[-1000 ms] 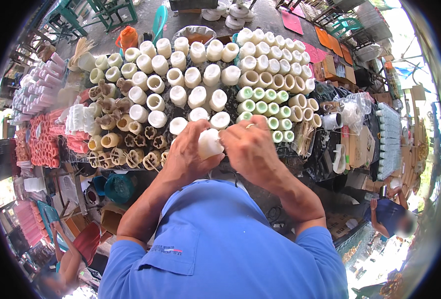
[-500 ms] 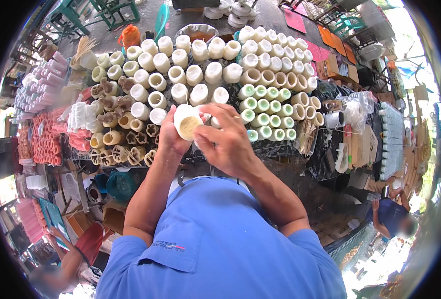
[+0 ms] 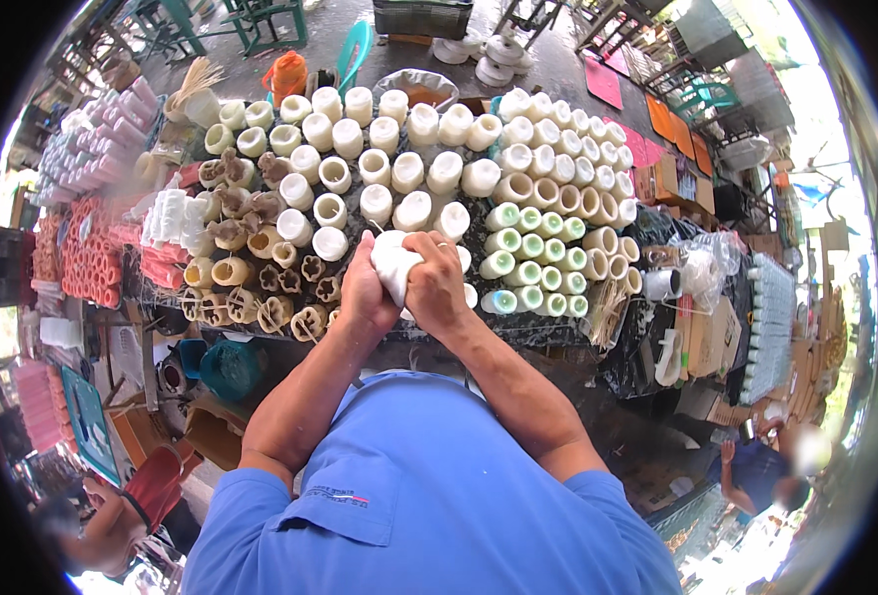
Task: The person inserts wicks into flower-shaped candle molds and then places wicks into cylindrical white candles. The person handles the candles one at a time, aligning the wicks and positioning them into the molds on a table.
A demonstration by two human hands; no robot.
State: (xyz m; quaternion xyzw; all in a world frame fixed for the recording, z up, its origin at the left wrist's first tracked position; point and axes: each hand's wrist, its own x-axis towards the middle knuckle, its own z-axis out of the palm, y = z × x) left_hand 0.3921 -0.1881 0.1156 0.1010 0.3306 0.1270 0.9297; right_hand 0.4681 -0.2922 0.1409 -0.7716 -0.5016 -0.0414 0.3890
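Between my two hands, just in front of the table's near edge, is a white pillar candle [image 3: 392,260] with a smooth, waxy side. My left hand [image 3: 368,293] is closed round its left side. My right hand [image 3: 435,281] grips it from the right, fingers bent over its side and upper part. The candle's end face is turned out of sight. Beyond my hands stand rows of similar cream-white candles [image 3: 407,173], some with a hollow top. To the right are rows of pale green hollow cylinders [image 3: 524,246].
Brown, flower-shaped hollow pieces [image 3: 276,314] crowd the table's near left, with pink hollow pieces [image 3: 90,260] farther left. Tan hollow cylinders [image 3: 603,240] and a bundle of thin sticks [image 3: 606,315] lie at right. One person [image 3: 126,511] is at lower left, another [image 3: 761,466] at lower right.
The candle has turned in my hands: its yellowish end face no longer shows. My right hand has closed onto its side, and both hands have come slightly lower in view.
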